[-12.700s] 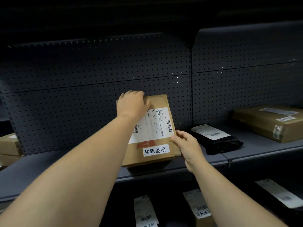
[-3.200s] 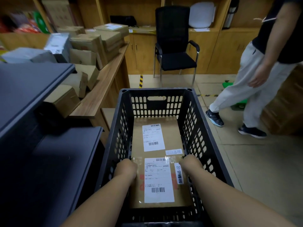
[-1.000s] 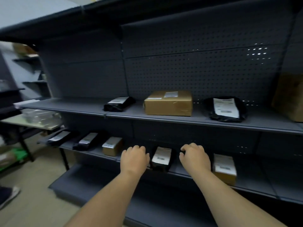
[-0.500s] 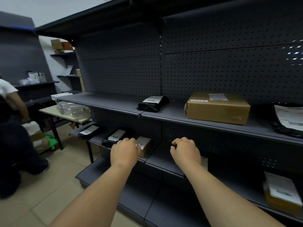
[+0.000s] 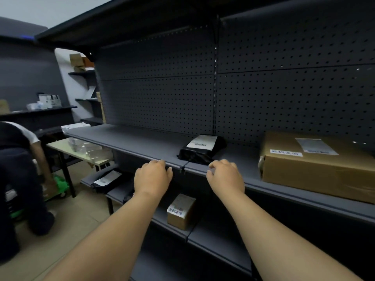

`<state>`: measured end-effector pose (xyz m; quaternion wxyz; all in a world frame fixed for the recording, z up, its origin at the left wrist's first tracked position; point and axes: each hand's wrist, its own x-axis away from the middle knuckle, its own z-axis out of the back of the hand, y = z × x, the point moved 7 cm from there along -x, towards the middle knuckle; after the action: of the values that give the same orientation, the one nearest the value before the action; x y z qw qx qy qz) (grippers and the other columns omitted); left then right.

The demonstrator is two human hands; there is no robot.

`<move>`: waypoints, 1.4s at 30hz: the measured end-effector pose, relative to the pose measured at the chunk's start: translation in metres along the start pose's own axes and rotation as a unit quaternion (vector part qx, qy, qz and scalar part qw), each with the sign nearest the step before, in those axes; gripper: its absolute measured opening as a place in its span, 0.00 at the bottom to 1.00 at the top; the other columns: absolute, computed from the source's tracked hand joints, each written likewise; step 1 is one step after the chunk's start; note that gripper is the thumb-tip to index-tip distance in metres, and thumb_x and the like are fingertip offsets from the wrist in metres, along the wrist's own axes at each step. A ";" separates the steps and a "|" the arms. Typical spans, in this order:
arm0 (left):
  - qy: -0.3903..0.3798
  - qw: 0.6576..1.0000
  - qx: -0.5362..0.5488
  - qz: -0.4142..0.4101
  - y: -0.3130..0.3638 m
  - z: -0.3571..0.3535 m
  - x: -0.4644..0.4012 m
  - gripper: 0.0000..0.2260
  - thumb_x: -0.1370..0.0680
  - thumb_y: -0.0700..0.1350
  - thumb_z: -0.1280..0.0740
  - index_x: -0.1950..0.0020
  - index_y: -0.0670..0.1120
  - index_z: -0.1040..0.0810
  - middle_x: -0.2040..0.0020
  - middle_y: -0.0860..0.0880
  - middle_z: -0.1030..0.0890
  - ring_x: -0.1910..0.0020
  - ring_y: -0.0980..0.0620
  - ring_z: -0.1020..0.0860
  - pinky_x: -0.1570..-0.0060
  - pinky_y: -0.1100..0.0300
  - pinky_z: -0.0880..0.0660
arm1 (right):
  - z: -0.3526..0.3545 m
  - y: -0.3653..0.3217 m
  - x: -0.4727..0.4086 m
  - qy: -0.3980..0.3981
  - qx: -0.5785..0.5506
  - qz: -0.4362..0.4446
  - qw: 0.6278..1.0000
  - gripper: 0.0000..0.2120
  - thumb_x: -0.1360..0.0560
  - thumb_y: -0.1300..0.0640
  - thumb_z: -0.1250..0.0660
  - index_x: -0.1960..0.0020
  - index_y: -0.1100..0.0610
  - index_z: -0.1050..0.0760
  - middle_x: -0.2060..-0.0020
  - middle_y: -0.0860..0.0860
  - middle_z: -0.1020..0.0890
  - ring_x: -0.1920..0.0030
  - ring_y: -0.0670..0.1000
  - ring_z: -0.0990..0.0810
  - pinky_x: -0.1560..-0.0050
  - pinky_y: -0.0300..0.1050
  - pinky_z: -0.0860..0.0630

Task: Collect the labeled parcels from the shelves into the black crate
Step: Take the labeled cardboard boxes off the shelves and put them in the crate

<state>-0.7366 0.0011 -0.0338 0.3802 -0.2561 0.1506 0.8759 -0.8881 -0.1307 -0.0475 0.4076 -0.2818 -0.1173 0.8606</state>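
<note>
I face a dark grey shelving unit. A black mailer bag point(image 5: 200, 150) with a white label lies on the upper shelf point(image 5: 129, 139). My left hand point(image 5: 152, 177) and right hand point(image 5: 225, 175) hover just in front of that shelf's edge, either side of the bag, fingers loosely curled, holding nothing. A large brown box point(image 5: 316, 165) with white labels sits on the same shelf to the right. A small brown labeled box point(image 5: 181, 210) stands on the lower shelf below my hands. Another black mailer point(image 5: 107, 179) lies further left on that lower shelf. The black crate is out of view.
A person point(image 5: 18, 179) crouches at the left over a green trolley point(image 5: 60, 186). A small table point(image 5: 81, 151) with white packets stands behind. More shelves with boxes point(image 5: 78, 59) line the back wall. Beige floor point(image 5: 67, 224) lies between me and that person.
My view has moved closer to the shelving and shifted left. Both hands have risen from the lower shelf level to the upper shelf's edge near the black mailer bag.
</note>
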 end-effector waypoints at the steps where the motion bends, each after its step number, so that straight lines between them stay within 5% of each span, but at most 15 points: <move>1: 0.004 1.000 0.006 0.000 0.000 -0.003 -0.011 0.14 0.21 0.54 0.43 0.52 0.47 0.24 0.56 0.49 0.21 0.57 0.47 0.23 0.61 0.56 0.34 | -0.001 0.000 -0.011 0.002 0.000 -0.001 1.000 0.14 0.21 0.51 0.42 0.37 0.50 0.26 0.40 0.49 0.25 0.38 0.53 0.31 0.47 0.46 0.30; 12: -0.050 0.992 0.111 0.022 0.012 -0.069 -0.109 0.15 0.20 0.54 0.42 0.46 0.45 0.23 0.53 0.47 0.20 0.56 0.46 0.22 0.60 0.55 0.27 | -0.022 0.024 -0.100 0.035 -0.036 -0.077 0.996 0.13 0.22 0.53 0.40 0.40 0.50 0.24 0.42 0.50 0.24 0.42 0.53 0.29 0.58 0.44 0.32; 19: -0.191 0.928 0.307 0.090 0.024 -0.129 -0.168 0.15 0.20 0.53 0.42 0.49 0.43 0.23 0.55 0.46 0.21 0.59 0.48 0.27 0.60 0.59 0.33 | -0.049 0.044 -0.142 -0.001 -0.162 -0.198 0.967 0.18 0.23 0.52 0.38 0.34 0.55 0.29 0.41 0.51 0.23 0.45 0.52 0.23 0.56 0.41 0.31; 21: -0.234 0.902 0.343 0.116 0.028 -0.143 -0.180 0.16 0.19 0.53 0.42 0.59 0.43 0.26 0.61 0.48 0.24 0.64 0.50 0.28 0.59 0.60 0.32 | -0.058 0.047 -0.152 -0.006 -0.224 -0.242 0.944 0.08 0.24 0.54 0.37 0.48 0.56 0.23 0.55 0.51 0.22 0.59 0.50 0.25 0.63 0.41 0.33; 23: -0.294 0.832 0.439 0.167 0.034 -0.162 -0.187 0.17 0.20 0.54 0.41 0.48 0.41 0.24 0.51 0.44 0.22 0.54 0.45 0.24 0.50 0.57 0.29 | -0.065 0.050 -0.159 -0.004 -0.277 -0.296 0.914 0.07 0.24 0.56 0.37 0.58 0.58 0.25 0.63 0.52 0.24 0.68 0.49 0.28 0.69 0.41 0.33; 25: -0.340 0.760 0.514 0.207 0.040 -0.175 -0.189 0.25 0.22 0.55 0.39 0.31 0.40 0.32 0.36 0.42 0.25 0.41 0.40 0.26 0.40 0.49 0.28 | -0.074 0.051 -0.166 -0.004 -0.351 -0.340 0.872 0.10 0.25 0.56 0.36 0.50 0.62 0.23 0.58 0.55 0.20 0.61 0.52 0.22 0.59 0.45 0.22; 27: -0.375 0.719 0.546 0.210 0.046 -0.184 -0.193 0.26 0.22 0.55 0.38 0.30 0.41 0.33 0.34 0.41 0.27 0.38 0.38 0.27 0.37 0.44 0.29 | -0.081 0.051 -0.170 0.007 -0.414 -0.362 0.835 0.13 0.25 0.57 0.35 0.44 0.63 0.23 0.53 0.57 0.18 0.57 0.55 0.19 0.56 0.46 0.21; 34: -0.434 0.673 0.572 0.178 0.058 -0.208 -0.200 0.20 0.23 0.55 0.37 0.38 0.42 0.24 0.42 0.43 0.20 0.43 0.42 0.23 0.38 0.46 0.27 | -0.093 0.050 -0.171 0.029 -0.498 -0.388 0.775 0.10 0.25 0.59 0.35 0.64 0.59 0.24 0.81 0.50 0.20 0.81 0.48 0.21 0.81 0.34 0.29; 39: -0.390 0.658 0.623 0.164 0.053 -0.202 -0.208 0.18 0.24 0.54 0.34 0.42 0.42 0.23 0.46 0.46 0.20 0.45 0.43 0.23 0.41 0.49 0.26 | -0.090 0.041 -0.170 0.089 -0.527 -0.356 0.766 0.07 0.26 0.57 0.32 0.56 0.60 0.21 0.69 0.52 0.15 0.69 0.51 0.16 0.67 0.43 0.20; 42: -0.330 0.632 0.690 0.125 0.047 -0.185 -0.215 0.10 0.23 0.51 0.34 0.45 0.48 0.21 0.52 0.52 0.17 0.50 0.50 0.20 0.56 0.58 0.24 | -0.081 0.034 -0.168 0.158 -0.532 -0.308 0.772 0.10 0.24 0.57 0.33 0.45 0.59 0.22 0.56 0.53 0.16 0.55 0.53 0.17 0.54 0.47 0.19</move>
<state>-0.5854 -0.2416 -0.0615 0.3573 0.4086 0.6061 0.5815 -0.7769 -0.2838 -0.0619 0.4487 -0.5347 -0.5712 0.4319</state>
